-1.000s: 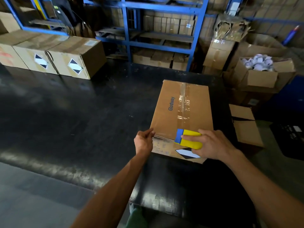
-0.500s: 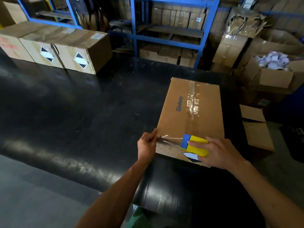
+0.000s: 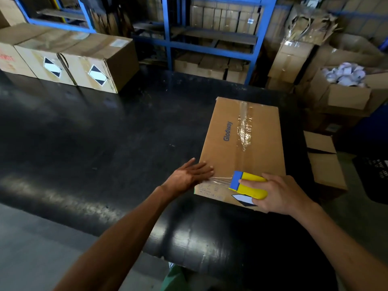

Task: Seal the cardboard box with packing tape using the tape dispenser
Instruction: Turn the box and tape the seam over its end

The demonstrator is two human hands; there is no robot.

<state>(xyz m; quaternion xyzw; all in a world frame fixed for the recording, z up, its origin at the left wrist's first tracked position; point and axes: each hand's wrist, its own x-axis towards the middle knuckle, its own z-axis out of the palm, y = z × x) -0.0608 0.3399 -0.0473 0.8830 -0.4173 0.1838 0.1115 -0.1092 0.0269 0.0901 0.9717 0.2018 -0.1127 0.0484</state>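
A black table [image 3: 105, 133] was seen bearing the cardboard box [image 3: 226, 152] near its right edge. The left hand [image 3: 190, 175] was laid flat, fingers spread, on the box's near-left corner. The yellow-and-blue tape dispenser [image 3: 246, 184] was gripped by the right hand [image 3: 279, 194] at the near edge, clear tape [image 3: 220, 181] stretched between.

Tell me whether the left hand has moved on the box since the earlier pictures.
Yes. The left hand, earlier pinching the tape end at the box's left edge, now lies flat and open over that edge, pressing the tape down.
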